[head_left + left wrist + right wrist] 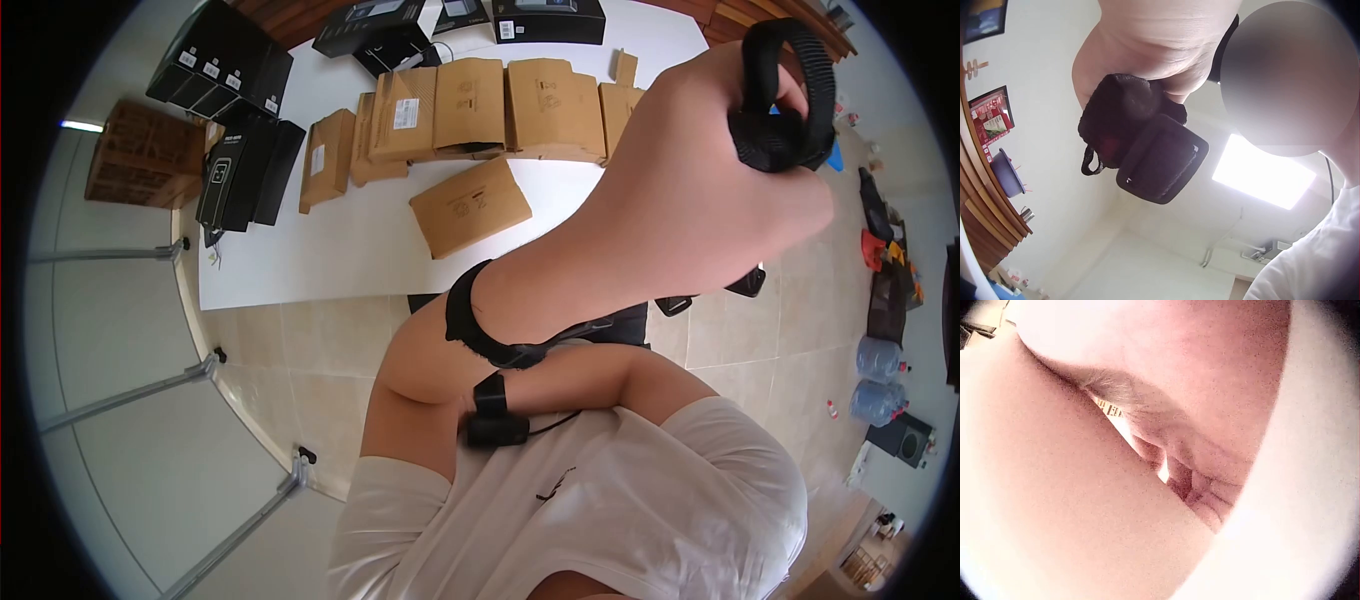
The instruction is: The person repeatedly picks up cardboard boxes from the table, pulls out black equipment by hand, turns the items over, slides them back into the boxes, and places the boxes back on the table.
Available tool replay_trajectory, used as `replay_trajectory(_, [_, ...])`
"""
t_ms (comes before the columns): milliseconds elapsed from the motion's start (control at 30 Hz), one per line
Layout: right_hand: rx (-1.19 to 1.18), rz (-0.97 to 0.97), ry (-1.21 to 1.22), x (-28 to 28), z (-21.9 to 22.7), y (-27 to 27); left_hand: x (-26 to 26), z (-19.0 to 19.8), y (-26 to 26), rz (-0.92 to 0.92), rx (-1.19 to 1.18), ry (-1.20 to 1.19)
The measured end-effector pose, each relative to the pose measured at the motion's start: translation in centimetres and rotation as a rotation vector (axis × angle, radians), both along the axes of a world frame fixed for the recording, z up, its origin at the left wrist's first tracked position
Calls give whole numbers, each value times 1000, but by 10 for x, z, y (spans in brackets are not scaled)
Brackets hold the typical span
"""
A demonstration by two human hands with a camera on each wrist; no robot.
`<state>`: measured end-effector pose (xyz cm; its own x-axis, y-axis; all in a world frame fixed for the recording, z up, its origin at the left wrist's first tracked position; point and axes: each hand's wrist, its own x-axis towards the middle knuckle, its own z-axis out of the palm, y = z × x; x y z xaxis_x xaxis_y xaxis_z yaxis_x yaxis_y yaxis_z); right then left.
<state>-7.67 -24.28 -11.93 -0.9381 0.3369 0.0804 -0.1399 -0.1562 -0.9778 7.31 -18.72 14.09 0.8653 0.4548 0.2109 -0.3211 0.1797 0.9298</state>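
Note:
My left arm reaches up across the head view to the upper right. The left hand (715,135) has its fingers through and around a ribbed black strap loop (815,75). In the left wrist view, dark fabric (1107,112) and a rounded black frame (1163,159) hang at that hand. A black band (462,310) circles the left forearm. My right forearm (560,385) lies across the body, a small black camera (497,430) on its wrist. The right hand (1197,437) is close against the left arm (1072,475), largely hidden; I cannot tell whether its fingers grip it.
Below the raised arm is a white table (300,265) bearing several cardboard boxes, one of them lying apart (470,208) nearer its front edge. Black boxes (225,60) are stacked at its far left. Water jugs (880,380) stand on the tiled floor at right.

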Motion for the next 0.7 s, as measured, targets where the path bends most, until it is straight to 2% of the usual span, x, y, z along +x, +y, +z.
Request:
replay_trajectory(167, [-154,-17,-50,5,4,-2,25,-28,-2,150,112,-168])
replay_trajectory(267, [-247,-23,-77,9,7,-2,26,-29,1,216,114,-156])
replay_trajectory(367, [-337,-31,-113,15,10,6,27,-27,3,200,111,-103])
replay_trajectory(500, [-451,-30,-159,49,13,4,14,-23,15,180,111,15])
replay_trajectory(567, [-505,-35,-180,73,16,-2,-28,-46,56,302,-62,-82])
replay_trajectory(600, [-378,-65,-255,89,20,-4,-40,-50,63,350,-100,-41])
replay_trajectory(633, [-251,-96,-327,114,27,-8,-50,-58,68,334,-107,-130])
replay_trajectory(700, [-141,-220,-443,163,58,-21,-69,-72,67,371,-211,-177])
